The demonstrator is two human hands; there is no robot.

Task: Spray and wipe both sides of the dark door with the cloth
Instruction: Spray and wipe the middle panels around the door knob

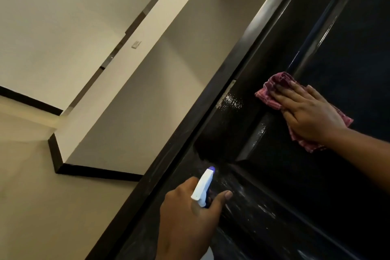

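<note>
The left hand (185,217) is hiding the body of the spray bottle (202,188), the right hand (310,114) is covering much of the cloth (276,81), and the dark door (306,186) is running off-frame.

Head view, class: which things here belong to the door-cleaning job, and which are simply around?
In the job: dark door; spray bottle, held by the left hand; cloth, pressed flat on the door by the right hand.
Just around: pale wall; wall switch; black skirting.
</note>
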